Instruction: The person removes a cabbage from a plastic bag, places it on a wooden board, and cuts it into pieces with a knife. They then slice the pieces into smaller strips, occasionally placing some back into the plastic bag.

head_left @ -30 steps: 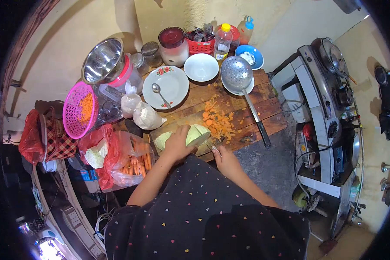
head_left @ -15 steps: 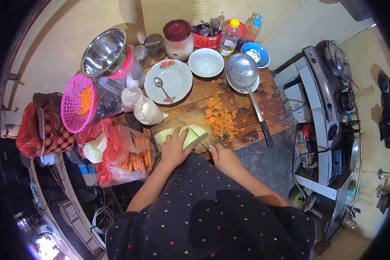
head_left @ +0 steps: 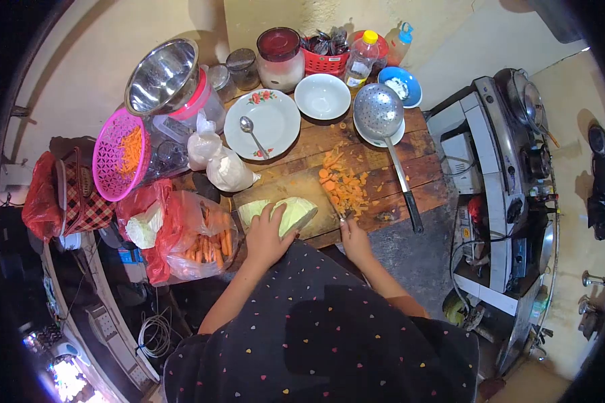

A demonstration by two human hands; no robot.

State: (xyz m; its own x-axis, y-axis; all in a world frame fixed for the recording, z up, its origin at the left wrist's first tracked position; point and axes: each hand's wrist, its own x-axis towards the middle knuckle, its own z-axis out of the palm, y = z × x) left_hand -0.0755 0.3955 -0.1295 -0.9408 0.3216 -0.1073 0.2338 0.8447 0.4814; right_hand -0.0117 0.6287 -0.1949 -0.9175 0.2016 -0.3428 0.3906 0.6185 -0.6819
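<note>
My left hand [head_left: 267, 234] presses on a pale green cabbage [head_left: 296, 213], its fingers bent over the top and the thumb at the near side. The cabbage lies on a wooden cutting board [head_left: 306, 187] at the table's near edge, and a second pale piece shows left of my fingers. In my right hand [head_left: 354, 242] is a knife [head_left: 335, 204], gripped by its handle. The blade is thin in view and points away from me, apart from the cabbage. Chopped carrot [head_left: 346, 191] lies in a loose heap just beyond the knife.
A floral plate [head_left: 282, 127] with a spoon, a white bowl [head_left: 323, 97] and a long-handled strainer [head_left: 378, 111] stand farther back. Left are a bag of carrots [head_left: 208, 248], a pink basket [head_left: 104, 161] of shredded carrot and a flour bag [head_left: 230, 173]. A stove [head_left: 501, 114] is right.
My right hand and the knife have moved right, away from the cabbage towards the carrot heap. My left hand stays on the cabbage, whose larger piece now sits apart from the left one.
</note>
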